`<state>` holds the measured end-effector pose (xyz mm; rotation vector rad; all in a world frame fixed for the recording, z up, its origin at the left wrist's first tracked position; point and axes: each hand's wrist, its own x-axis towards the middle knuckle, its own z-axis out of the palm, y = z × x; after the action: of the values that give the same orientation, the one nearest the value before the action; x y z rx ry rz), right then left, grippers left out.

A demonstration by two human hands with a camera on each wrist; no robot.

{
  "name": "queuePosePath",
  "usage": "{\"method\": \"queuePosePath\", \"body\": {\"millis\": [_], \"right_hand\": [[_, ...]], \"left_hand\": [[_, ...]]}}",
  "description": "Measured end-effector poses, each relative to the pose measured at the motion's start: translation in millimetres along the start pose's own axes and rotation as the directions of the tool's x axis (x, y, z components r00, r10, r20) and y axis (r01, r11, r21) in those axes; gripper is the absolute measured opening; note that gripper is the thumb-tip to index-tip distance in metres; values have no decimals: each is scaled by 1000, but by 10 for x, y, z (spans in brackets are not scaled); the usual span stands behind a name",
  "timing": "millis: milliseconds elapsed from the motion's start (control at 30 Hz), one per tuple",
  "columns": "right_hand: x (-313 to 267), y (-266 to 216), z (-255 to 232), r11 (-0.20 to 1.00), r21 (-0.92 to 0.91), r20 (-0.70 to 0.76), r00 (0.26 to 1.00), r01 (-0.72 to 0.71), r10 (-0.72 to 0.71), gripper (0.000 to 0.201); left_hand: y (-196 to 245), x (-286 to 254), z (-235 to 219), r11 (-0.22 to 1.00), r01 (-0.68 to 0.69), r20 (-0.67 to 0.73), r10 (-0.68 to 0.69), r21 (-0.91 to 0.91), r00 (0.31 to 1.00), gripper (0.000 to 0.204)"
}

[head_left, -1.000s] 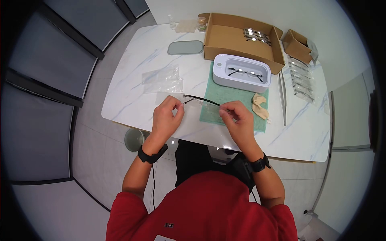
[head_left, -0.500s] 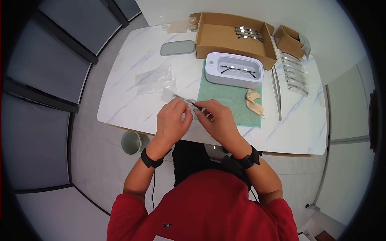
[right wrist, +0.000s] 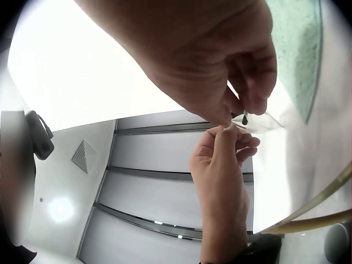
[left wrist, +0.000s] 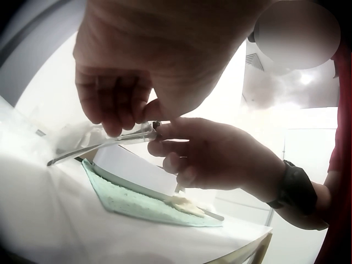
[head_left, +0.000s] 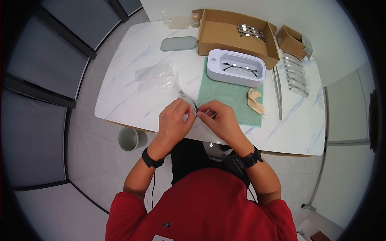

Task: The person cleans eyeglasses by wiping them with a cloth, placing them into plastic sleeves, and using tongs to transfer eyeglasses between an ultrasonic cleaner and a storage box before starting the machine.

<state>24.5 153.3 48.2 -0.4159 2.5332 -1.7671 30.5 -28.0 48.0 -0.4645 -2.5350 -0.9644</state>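
Folded eyeglasses (head_left: 196,107) lie at least partly inside a clear plastic sleeve (head_left: 181,91), held just above the table's front edge. My left hand (head_left: 175,120) pinches the sleeve near its end. Close against it, my right hand (head_left: 222,120) pinches the dark tip of the glasses with thumb and forefinger. The left wrist view shows the sleeve and a slim temple (left wrist: 88,149) stretching out beyond the fingertips of my left hand (left wrist: 148,66). In the right wrist view, a dark tip (right wrist: 245,119) shows between the hands; fingers hide much of the frame.
A white cleaner (head_left: 217,75) with glasses inside sits on a green towel (head_left: 225,94), beside a beige cloth (head_left: 254,101). Behind are a cardboard box (head_left: 217,34) with glasses and a grey lid (head_left: 179,43). Clear sleeves (head_left: 155,76) lie left, bagged glasses (head_left: 295,76) right, near tweezers (head_left: 277,92).
My right hand has moved left with the glasses until it meets my left hand. The glasses, stretched between the hands earlier, now sit closer to the left hand, in the sleeve.
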Motion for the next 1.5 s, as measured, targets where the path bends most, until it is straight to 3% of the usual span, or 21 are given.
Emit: {"method": "queuePosePath", "body": {"millis": [200,333,433,500,633,733,833,900,1033,1267,1333,1367,1400,1433,1500], "right_hand": [[81,124,135,995,-97,-116,993,5,-16,19],[125,211,123,987,-163,-106,994,-2,-15,22],[123,227,38,994,-82,-16,997,-76,75,17],[108,295,5,900,377,94,976,-219,198,17],[53,264,-8,866,401,179,953,-299,245,28],[46,220,-1,791,532,192,953,-303,236,34],[48,207,8,741,547,169,919,-389,357,35],[67,257,48,834,404,140,927,-375,348,35],[79,485,100,822,428,133,926,-375,353,36],[50,483,84,861,364,76,933,-355,352,31],[37,525,91,883,333,61,942,-332,331,29],[27,536,82,946,184,19,963,-267,268,27],[20,523,28,980,20,-25,979,-200,201,26],[15,489,-15,989,-72,-51,990,-132,129,25],[14,403,-48,981,-191,-72,997,-11,-3,21]], "left_hand": [[83,-50,76,998,-53,-11,52,-44,999,12],[103,-78,138,994,-92,-22,91,-51,996,12],[92,-108,168,993,-65,-4,65,-98,998,11],[78,-114,179,992,-60,-7,60,-107,998,11],[87,-103,244,992,-80,-13,79,-102,997,10],[81,-95,254,992,-74,-2,74,-98,997,11],[70,-122,263,994,-73,16,74,-78,997,11],[60,-138,288,994,-78,26,80,-80,996,12],[35,-161,285,991,-100,63,106,-94,992,11],[-18,-186,352,990,-120,103,127,-78,986,11],[-3,-193,323,994,-86,169,97,-69,981,13],[-10,-195,292,992,-95,172,108,-79,979,13],[-23,-184,264,989,-132,80,137,-62,987,19],[-27,-150,270,983,-174,-15,174,-57,985,25],[-41,-71,179,986,-163,-33,162,-35,986,39]]}}
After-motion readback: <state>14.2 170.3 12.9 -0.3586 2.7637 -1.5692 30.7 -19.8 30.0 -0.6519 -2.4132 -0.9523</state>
